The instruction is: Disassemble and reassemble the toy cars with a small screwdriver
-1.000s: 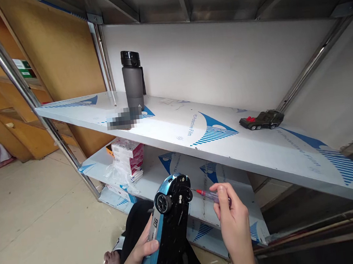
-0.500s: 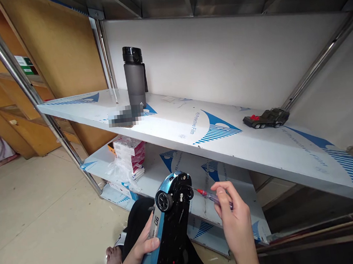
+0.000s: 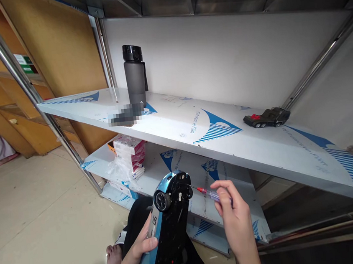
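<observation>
My left hand [image 3: 135, 256] grips a blue toy car [image 3: 166, 229] by its side, turned so the black underside faces me. My right hand [image 3: 234, 218] pinches a small screwdriver [image 3: 206, 192] with a red and clear handle. Its thin tip touches the car's underside near the front wheel [image 3: 161, 200]. Both hands are low in the view, in front of the metal shelving.
A grey water bottle [image 3: 135, 75] and a blurred dark object [image 3: 126, 114] stand on the middle shelf [image 3: 195, 134]. A small dark toy truck [image 3: 266, 118] sits at its right. Stacked boxes [image 3: 129, 151] lie on the lower shelf. Wooden furniture stands left.
The view has shifted slightly. My hands keep the car and screwdriver in nearly the same pose, with the fingers on the screwdriver changing a little.
</observation>
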### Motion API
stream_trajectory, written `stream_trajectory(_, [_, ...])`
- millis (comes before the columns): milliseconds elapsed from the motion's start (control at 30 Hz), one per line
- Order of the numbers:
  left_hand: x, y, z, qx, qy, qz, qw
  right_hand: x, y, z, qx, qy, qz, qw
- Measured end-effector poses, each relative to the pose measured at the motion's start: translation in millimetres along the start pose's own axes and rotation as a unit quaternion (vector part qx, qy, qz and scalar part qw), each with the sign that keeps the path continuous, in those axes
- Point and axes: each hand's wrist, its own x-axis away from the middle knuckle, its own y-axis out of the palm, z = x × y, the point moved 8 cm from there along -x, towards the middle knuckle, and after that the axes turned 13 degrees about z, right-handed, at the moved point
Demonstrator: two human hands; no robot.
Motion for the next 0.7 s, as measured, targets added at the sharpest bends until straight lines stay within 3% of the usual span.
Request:
stream_trajectory(67, [0.5,1.6,1.5,-0.006,0.006,-0.001,1.0,-2.0,-0.2,5.7,0.006,0.013,-0.01,1.0])
stream_trajectory(200, [0.4,2.6,1.9,0.003,0.008,0.012,1.0,-5.4,-5.1,-2.1,0.013,-0.069,0.006,0.998])
stream_trajectory(333, [-0.4,2.5,3.7,-0.007,0.025,0.017,1.0,-3.5,-3.1,3.9,-0.001,-0.009,0.001,1.0])
stream_trajectory(467, [-1.4,1.2,1.7,-0.012,0.011,0.016,1.0,-2.3,-4.0,-6.4,-0.002,-0.053,0.017,0.998])
stream_trajectory(600, [-3.1,-2.3,-1.1,-0.006,0.003,0.017,1.0,-4.2,-0.3,3.3,0.017,-0.01,-0.014,1.0])
stream_trajectory(700, [-5.5,-11.3,-4.7,0.002,0.006,0.015,1.0,-5.6,-0.2,1.9,0.021,-0.039,-0.019,0.999])
